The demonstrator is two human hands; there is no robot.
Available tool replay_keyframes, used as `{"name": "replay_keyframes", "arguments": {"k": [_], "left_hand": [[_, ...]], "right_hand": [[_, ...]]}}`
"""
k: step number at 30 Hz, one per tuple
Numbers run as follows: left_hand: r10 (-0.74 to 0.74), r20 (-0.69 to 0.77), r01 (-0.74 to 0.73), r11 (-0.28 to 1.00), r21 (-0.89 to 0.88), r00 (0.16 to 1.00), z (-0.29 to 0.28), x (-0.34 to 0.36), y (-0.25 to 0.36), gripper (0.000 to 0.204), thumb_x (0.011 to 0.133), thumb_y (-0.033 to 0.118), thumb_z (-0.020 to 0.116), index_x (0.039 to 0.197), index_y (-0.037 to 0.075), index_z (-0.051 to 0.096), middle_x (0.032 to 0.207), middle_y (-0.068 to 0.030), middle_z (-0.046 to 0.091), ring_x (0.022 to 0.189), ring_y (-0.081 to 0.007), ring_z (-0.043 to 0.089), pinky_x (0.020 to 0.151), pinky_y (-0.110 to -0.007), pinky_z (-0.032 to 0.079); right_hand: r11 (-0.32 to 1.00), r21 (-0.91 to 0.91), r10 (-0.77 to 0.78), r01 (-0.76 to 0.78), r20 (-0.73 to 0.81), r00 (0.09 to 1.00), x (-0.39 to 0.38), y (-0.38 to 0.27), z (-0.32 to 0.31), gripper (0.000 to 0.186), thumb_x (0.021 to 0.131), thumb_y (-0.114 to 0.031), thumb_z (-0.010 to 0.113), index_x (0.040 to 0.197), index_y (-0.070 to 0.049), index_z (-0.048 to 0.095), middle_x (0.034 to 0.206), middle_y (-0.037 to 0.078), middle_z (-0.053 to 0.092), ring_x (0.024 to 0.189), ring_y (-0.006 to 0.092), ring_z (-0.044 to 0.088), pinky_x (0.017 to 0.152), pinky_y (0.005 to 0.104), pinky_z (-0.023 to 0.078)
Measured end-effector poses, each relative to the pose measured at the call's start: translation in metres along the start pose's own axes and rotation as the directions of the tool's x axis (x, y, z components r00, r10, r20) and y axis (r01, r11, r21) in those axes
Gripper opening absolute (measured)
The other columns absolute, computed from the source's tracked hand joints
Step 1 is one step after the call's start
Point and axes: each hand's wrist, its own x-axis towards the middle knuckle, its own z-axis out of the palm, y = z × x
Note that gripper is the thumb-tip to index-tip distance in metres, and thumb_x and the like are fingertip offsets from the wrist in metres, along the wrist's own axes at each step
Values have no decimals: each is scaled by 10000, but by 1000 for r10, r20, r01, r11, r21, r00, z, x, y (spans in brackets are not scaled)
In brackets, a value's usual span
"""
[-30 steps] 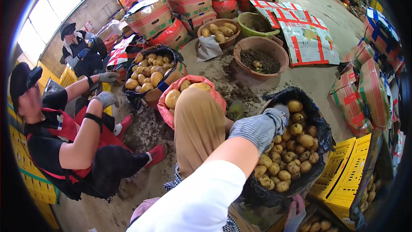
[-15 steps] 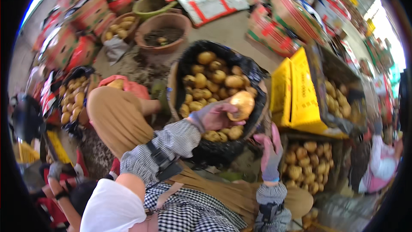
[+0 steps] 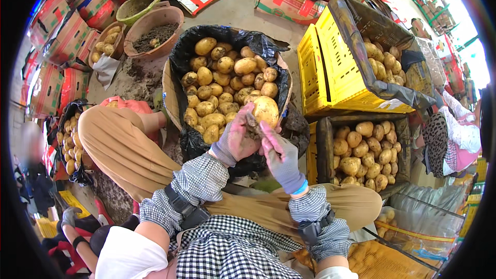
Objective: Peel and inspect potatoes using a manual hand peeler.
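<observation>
A large yellow potato (image 3: 267,110) rests in my left hand (image 3: 238,138), whose gloved fingers curl around its near side. My right hand (image 3: 282,159), in a pink and grey glove, meets the left one just below the potato. Its fingers are pressed together by a dark, dirty patch at the left fingertips; what they pinch is hidden. Both hands are over the near edge of a cardboard box (image 3: 171,94) lined with black plastic (image 3: 190,143), which is full of loose potatoes (image 3: 226,65).
To the right are a yellow crate (image 3: 339,54) tilted with potatoes inside and a dark crate (image 3: 324,150) of potatoes below it. Behind on the left stand a reddish basin (image 3: 174,19) of soil and a green basin (image 3: 135,9). Another person (image 3: 457,137) is at far right.
My right hand has moved up and left from beside the box to the potato, its spread fingers closing. The left hand still holds the potato. The whole view has shifted.
</observation>
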Motion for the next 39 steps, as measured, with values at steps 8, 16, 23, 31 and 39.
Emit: {"name": "replay_keyframes", "arguments": {"k": [8,16,23,31,39], "left_hand": [[82,-324,-93,996,-18,943,33,0,5,493,975,392,478,1353,78,440,1297,-108,530,1190,-267,522,1012,-436,441],[326,218,-148,-226,963,920,46,6,3,972,669,162,869,1438,35,289,1386,-106,418,1274,-199,432,1072,-323,348],[258,-168,18,501,866,952,61,1,0,901,701,91,840,1435,48,319,1406,-83,420,1287,-179,422,1075,-323,351],[316,208,-166,-153,974,926,68,-5,12,572,770,99,787,1275,19,533,1293,-59,512,1187,-158,515,1014,-289,412],[299,-56,-48,331,942,953,76,0,7,453,869,163,698,1265,10,540,1240,-78,557,1130,-147,539,984,-284,428]], "right_hand": [[905,386,281,-180,-224,933,10,1,-29,385,990,-126,482,1360,-18,484,1094,68,611,789,84,561,732,233,486],[616,619,467,-487,211,859,12,-4,-33,560,907,-290,623,1354,-23,416,1218,68,556,1076,146,551,959,288,426],[515,795,289,-319,189,938,19,-16,-46,834,721,-129,708,1444,-31,304,1347,86,492,1245,186,474,1081,322,330],[563,725,295,-398,274,916,19,-17,-51,850,717,-107,710,1452,-33,290,1353,108,491,1252,200,481,1073,329,354],[366,863,295,-347,246,923,13,-8,-53,776,688,-76,761,1373,-26,399,1285,126,530,1160,258,544,980,358,448]]}}
